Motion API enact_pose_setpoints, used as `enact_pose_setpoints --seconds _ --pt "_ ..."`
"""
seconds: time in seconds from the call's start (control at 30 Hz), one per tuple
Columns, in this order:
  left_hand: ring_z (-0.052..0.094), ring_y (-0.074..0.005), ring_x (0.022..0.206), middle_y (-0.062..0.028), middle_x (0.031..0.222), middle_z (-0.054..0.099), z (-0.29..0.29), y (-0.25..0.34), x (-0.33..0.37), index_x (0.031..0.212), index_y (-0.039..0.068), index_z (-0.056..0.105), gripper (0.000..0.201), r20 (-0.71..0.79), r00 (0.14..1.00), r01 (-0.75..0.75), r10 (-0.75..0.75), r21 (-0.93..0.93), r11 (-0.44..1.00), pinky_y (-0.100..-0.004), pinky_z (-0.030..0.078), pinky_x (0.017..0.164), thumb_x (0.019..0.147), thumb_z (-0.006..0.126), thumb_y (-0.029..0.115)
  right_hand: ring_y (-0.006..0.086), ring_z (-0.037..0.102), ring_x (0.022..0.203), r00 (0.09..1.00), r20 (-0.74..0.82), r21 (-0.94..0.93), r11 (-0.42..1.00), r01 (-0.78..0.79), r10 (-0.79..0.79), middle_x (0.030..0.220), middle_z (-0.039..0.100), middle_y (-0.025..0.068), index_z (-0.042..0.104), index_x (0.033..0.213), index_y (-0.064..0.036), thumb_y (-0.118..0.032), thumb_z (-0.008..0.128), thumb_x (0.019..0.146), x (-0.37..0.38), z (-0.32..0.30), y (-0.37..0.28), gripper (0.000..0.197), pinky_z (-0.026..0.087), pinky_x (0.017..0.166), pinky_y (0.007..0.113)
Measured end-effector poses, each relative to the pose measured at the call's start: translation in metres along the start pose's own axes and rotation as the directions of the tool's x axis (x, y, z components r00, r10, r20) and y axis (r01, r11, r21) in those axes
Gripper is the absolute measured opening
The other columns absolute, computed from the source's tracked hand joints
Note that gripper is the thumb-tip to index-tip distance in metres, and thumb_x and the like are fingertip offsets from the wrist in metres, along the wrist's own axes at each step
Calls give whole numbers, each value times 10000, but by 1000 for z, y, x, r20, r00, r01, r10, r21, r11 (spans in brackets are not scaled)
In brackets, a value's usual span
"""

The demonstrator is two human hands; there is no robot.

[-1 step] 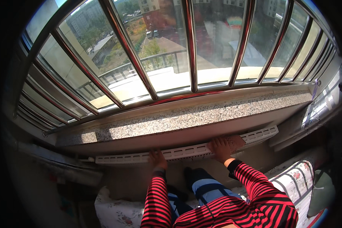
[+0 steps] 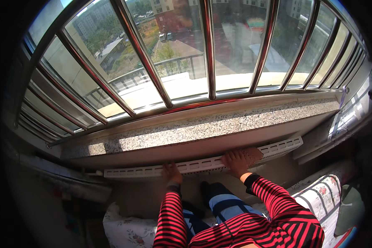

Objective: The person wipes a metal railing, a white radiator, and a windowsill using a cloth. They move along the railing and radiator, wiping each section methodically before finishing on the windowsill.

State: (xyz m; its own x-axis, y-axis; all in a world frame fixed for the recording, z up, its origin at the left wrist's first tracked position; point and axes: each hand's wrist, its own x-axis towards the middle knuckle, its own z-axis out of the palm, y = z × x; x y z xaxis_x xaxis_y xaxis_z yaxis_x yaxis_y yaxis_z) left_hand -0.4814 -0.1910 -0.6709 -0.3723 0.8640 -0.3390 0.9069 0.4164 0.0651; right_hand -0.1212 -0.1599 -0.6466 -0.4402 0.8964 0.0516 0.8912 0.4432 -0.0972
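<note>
A long white radiator [image 2: 132, 171] with slots along its top runs beneath the windowsill. My left hand [image 2: 172, 173] rests on its top near the middle, fingers laid over the edge and somewhat apart, holding nothing. Farther right, my right hand [image 2: 236, 163] presses a pinkish-brown cloth [image 2: 253, 154] against the radiator's top, with fingers stretched over the cloth's left part. The rest of the cloth sticks out to the right of that hand and lies across the slots. My palm hides part of the cloth.
Above the radiator juts a speckled stone windowsill [image 2: 186, 131]. Metal bars [image 2: 211, 62] stand before the window. A pipe fitting [image 2: 98, 173] joins the radiator's left end. Floral white fabric [image 2: 130, 231] lies beside my legs, and a grey-green cushion-like item [image 2: 349, 211] is at the right.
My right hand has shifted slightly left along the radiator, and the cloth has come with it. My left hand stays in place.
</note>
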Motion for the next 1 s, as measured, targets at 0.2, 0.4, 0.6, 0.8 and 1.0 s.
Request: enact_pose_setpoints --seconds 0.2,0.4,0.6,0.8,1.0 --pt "118 -405 1580 -199 1722 103 -5 3 1 1651 195 203 658 4 1000 8 -8 -26 1000 -663 144 1213 1032 412 273 350 409 1439 978 -99 14 982 187 -185 1527 492 131 515 1454 -89 -285 575 915 54 27 -127 576 313 1180 575" --pt "144 -396 1567 -176 1703 167 6 2 4 1635 198 251 643 -1 1000 23 -23 -83 996 -656 154 1193 1036 445 328 314 470 1403 942 -153 45 950 310 -300 1478 550 102 577 1386 -98 -294 548 938 94 44 -204 490 376 1140 536" --pt "56 -370 1593 -141 1734 60 3 4 3 1655 239 196 695 33 998 52 -47 -139 989 -652 81 1219 1025 482 298 263 604 1251 882 -225 102 890 444 -415 1356 639 73 647 1283 -109 -266 585 913 104 31 -176 406 455 1062 451" --pt "2 -371 1601 -154 1738 15 -14 14 -7 1667 247 146 811 108 992 72 -71 -2 997 -638 50 1230 968 551 177 263 604 1249 915 -240 154 918 365 -323 1352 639 79 637 1276 -113 -188 614 854 59 23 -85 429 449 1066 425" --pt "-7 -372 1601 -152 1738 19 -14 12 -1 1668 246 141 817 112 990 82 -81 1 997 -645 42 1231 963 547 168 268 542 1341 957 -245 -9 987 159 -156 1461 575 79 567 1405 -117 -149 693 799 -16 8 43 619 389 1119 468"
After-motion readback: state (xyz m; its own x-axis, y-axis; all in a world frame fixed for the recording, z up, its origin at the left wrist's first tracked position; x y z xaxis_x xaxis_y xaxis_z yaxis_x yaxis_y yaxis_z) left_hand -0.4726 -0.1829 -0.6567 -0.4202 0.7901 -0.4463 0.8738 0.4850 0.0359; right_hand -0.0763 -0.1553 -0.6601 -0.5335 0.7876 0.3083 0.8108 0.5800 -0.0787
